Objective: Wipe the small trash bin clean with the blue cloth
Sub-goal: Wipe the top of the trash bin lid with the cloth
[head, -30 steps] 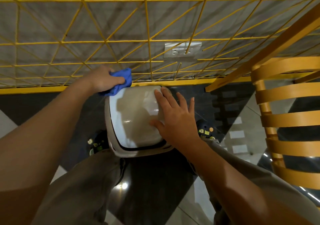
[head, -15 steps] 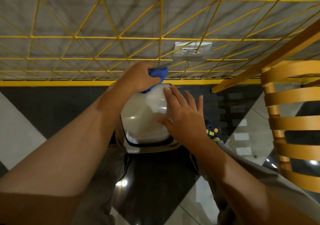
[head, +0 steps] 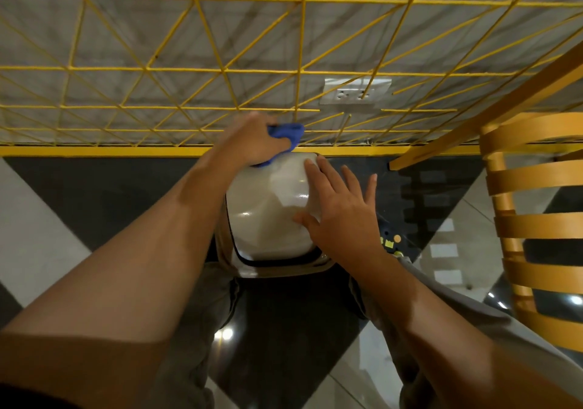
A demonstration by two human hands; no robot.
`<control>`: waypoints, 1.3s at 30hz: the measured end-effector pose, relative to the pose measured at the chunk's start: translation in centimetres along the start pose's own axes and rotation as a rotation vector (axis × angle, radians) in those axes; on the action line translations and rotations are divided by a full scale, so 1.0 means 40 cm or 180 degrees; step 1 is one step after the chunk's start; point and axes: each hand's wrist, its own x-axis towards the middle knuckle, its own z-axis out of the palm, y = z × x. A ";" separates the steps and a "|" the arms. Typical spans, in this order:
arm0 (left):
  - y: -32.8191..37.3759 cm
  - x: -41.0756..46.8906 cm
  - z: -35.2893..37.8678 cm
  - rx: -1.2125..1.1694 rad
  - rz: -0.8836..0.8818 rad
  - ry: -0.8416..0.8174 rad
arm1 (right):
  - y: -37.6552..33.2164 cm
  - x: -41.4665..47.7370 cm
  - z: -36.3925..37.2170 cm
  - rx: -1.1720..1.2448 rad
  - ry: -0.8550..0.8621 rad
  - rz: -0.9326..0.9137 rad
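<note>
A small white trash bin [head: 268, 206] with a glossy domed lid stands on the dark floor between my knees, close to the yellow baseboard. My left hand [head: 252, 143] grips a bunched blue cloth [head: 285, 134] and presses it on the bin's far left top edge. My right hand [head: 340, 216] lies flat on the lid's right side, fingers spread, holding nothing. The bin's lower body is hidden under the lid and my arms.
A yellow wire lattice [head: 220, 71] covers the grey wall ahead, with a white power outlet [head: 355, 93] behind it. An orange slatted chair [head: 536, 219] stands to the right. The floor [head: 41, 235] is glossy black and white tile.
My left hand has carried the blue cloth rightward along the bin's far edge, from the left corner toward the middle. My right hand has stayed flat on the lid.
</note>
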 end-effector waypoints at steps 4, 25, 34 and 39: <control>0.071 0.041 0.037 0.0029 0.0157 -0.0240 | -0.002 0.002 0.004 -0.0020 0.0044 0.0045; -0.101 -0.186 0.021 -0.1309 -0.1059 0.1770 | -0.004 0.004 -0.013 0.0106 -0.0416 0.0124; -0.133 -0.371 0.188 -0.2099 -0.1944 0.2219 | -0.010 0.010 -0.009 0.0227 -0.0489 0.0183; -0.136 -0.415 0.215 -0.2133 -0.2072 0.2054 | -0.006 0.013 -0.017 0.0318 -0.0590 0.0218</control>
